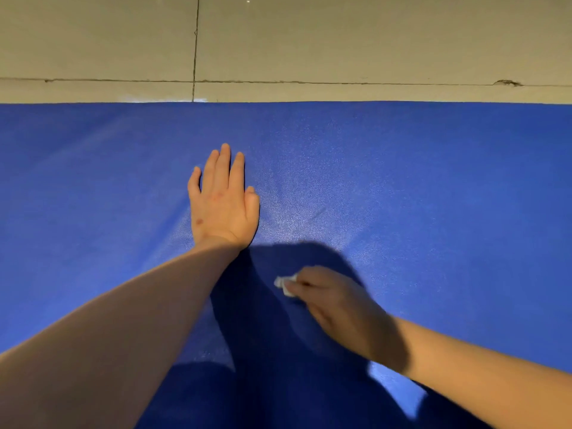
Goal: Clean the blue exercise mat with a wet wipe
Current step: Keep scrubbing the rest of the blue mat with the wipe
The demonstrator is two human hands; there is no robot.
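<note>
Pinching the wipe (285, 284), the right hand (337, 308) rubs the mat (433, 181); should the flat, straight-fingered left hand (224, 205) lift, the mat could bunch.

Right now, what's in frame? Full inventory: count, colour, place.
blue exercise mat: 1, blue, spread on the floor, fills the lower three quarters of the view
wet wipe: 1, white, crumpled, on the mat near centre, pinched in the right hand
tiled floor: beige-grey tiles with dark grout lines, beyond the mat's far edge
chipped spot: 1, dark, on the grout line at upper right
left hand: 1, flat on the mat, fingers straight, left of centre
right hand: 1, in shadow, fingers curled round the wipe, right of centre
</note>
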